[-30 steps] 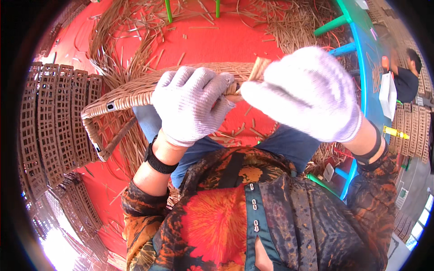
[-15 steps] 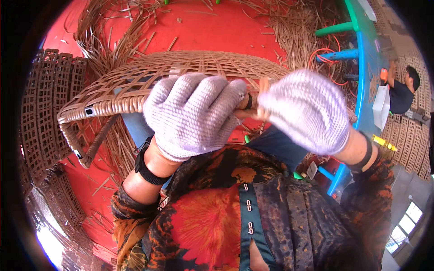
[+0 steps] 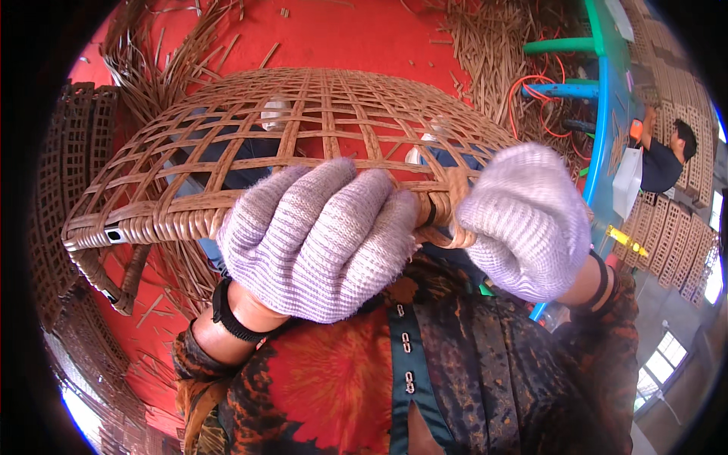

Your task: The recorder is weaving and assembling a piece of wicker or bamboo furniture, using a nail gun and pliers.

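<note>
A brown woven wicker panel (image 3: 303,140) with an open lattice lies across in front of me, its wrapped rim toward my body. My left hand (image 3: 322,239), in a whitish knitted glove, is closed over that rim near its middle. Gloved as well, my right hand (image 3: 527,224) is closed beside the rim on a flat wicker strip (image 3: 459,199), which loops around the rim between my two hands. A dark bare patch of the frame shows just right of my left fingers. The fingertips of both hands are hidden.
Bundles of loose strips (image 3: 155,64) lie on the red floor (image 3: 349,34) at the back left, with more at the back right. A blue and green frame (image 3: 603,114) stands on the right, near an orange hose. Beyond it a person (image 3: 667,155) works. Woven panels stack at left.
The panel has tipped so that more of its lattice shows, and its rim has come nearer to me. My right hand has moved down with the strip.
</note>
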`<state>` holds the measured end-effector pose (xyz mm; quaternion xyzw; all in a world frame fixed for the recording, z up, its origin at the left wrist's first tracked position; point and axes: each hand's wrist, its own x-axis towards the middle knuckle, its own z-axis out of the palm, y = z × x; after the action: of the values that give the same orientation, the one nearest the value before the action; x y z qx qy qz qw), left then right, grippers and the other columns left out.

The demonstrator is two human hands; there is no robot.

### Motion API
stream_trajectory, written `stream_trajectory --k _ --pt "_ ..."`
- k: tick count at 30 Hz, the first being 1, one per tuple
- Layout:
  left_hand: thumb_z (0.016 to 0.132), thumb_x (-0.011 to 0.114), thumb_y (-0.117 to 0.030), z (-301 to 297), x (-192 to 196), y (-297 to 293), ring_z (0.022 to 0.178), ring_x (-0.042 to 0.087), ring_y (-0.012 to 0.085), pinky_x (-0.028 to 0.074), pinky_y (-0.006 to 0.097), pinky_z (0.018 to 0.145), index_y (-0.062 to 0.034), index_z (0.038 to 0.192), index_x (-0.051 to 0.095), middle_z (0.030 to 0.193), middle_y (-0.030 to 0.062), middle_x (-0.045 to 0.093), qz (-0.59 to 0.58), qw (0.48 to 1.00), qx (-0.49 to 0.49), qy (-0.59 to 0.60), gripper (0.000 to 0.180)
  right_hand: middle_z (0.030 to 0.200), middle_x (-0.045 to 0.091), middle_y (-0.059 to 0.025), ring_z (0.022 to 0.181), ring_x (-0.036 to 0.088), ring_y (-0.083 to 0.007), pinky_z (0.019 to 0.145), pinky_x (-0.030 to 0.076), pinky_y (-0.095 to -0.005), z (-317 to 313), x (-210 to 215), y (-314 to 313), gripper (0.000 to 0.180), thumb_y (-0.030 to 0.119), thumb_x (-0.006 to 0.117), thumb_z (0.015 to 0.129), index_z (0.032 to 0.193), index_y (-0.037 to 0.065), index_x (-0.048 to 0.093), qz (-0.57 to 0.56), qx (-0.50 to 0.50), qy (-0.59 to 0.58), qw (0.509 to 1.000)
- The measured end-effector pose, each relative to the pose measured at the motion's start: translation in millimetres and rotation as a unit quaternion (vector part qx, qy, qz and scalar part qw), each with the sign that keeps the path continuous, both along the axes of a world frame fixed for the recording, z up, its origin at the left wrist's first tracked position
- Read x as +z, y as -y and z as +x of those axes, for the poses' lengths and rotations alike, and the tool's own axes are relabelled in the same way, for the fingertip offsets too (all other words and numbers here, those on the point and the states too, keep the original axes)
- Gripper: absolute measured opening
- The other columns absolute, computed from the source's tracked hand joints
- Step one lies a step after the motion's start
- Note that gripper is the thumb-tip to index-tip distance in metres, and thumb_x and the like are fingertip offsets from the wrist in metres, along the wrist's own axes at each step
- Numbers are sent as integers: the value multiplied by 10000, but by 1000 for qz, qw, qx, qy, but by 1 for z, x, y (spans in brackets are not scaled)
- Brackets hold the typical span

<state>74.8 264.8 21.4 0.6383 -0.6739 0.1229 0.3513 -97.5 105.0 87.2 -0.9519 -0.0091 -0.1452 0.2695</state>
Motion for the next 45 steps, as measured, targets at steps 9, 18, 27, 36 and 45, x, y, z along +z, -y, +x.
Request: stream_trajectory --k 9,18,27,36,45 --pt "788 778 -333 -1 3 0 923 692 207 518 355 828 -176 932 700 987 5 713 16 1000 -7 -13 227 978 663 -174 882 666 -353 775 552 -489 -1 18 11 415 -32 805 663 1060 -20 684 -155 21 -14 988" --pt "822 748 -366 0 3 -3 915 693 205 521 357 833 -173 940 702 987 11 714 7 1000 -5 -5 231 897 690 -87 821 665 -283 883 522 -501 10 12 2 144 48 740 761 877 65 658 59 46 -54 996" --pt "814 752 -365 -3 4 -3 913 692 207 524 360 836 -173 927 703 986 11 713 7 1000 6 -8 228 835 676 -107 789 666 -293 912 519 -535 19 12 8 179 -65 703 723 873 13 644 80 0 -86 993" --pt "768 786 -314 1 1 -2 902 695 215 529 351 812 -185 927 699 994 5 714 -10 1000 -5 0 222 1030 708 -107 961 668 -335 940 513 -465 21 15 24 279 31 712 731 1010 36 709 -79 38 -121 989" --pt "588 855 -178 4 9 15 785 677 221 496 357 700 -147 880 687 851 10 694 -26 999 -11 -19 338 1180 674 -144 1105 630 -377 957 498 -458 -60 18 38 514 313 792 815 1242 69 642 41 -132 -231 963"
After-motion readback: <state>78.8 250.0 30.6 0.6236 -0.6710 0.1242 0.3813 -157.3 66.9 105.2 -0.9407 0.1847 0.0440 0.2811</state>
